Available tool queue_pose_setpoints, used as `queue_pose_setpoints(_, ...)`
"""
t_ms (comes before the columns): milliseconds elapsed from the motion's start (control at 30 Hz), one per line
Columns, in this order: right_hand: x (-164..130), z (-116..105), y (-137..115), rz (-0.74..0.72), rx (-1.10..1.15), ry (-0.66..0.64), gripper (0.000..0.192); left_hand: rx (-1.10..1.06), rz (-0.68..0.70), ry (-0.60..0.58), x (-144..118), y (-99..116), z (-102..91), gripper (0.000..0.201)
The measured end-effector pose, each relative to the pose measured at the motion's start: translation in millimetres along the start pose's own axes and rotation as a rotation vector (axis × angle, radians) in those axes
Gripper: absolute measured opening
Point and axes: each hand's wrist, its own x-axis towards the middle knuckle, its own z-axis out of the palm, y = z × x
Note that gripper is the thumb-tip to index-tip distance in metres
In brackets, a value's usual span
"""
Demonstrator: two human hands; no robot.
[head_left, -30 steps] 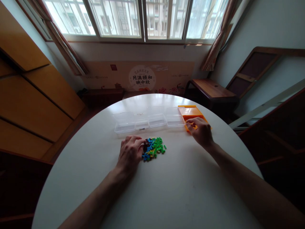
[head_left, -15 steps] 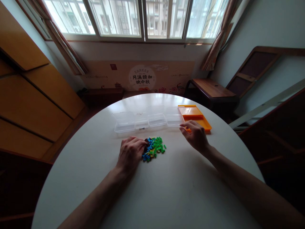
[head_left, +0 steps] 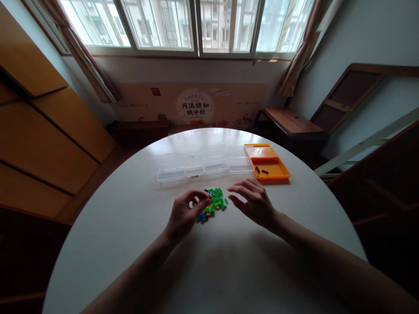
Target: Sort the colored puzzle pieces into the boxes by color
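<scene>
From my feed the room's pretty dim apart from the wide window (head_left: 193, 26) along the far wall, which has white frames and bars and looks out on apartment blocks. Daylight comes in there and glints off the far edge of the round white table (head_left: 209, 261). Brownish curtains (head_left: 299, 48) hang bunched at both ends. Under the sill a flat cardboard panel (head_left: 193, 104) with a round printed logo leans against the wall. On the left there's a slanted wooden cabinet (head_left: 42, 126) in an orange tone. A dark wooden stool (head_left: 291, 122) sits right of the table, and a wooden frame (head_left: 353, 91) leans against the pale right wall.
</scene>
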Motion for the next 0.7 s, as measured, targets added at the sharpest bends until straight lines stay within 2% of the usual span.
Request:
queue_pose_setpoints(100, -1, 3, -15, -0.069, 0.042, -0.016, 0.007, -0.207, -0.141, -0.074, -3, 7, 7.9, 0.023)
queue_pose_setpoints(200, -1, 4, -23, -0.079, 0.06, 0.001, 0.007, -0.314, -0.191, -0.102, -6, 12, 12.0, 0.025)
queue_pose_setpoints(500, 0, 4, -26, -0.109, 0.024, 0.026, 0.003, -0.313, -0.167, -0.132, -10, 14, 18.3, 0.023)
queue_pose_setpoints(700, 0, 5, -25, -0.108, 0.0, 0.004, 0.008, -0.331, -0.152, -0.119, -11, 11, 19.0, 0.017)
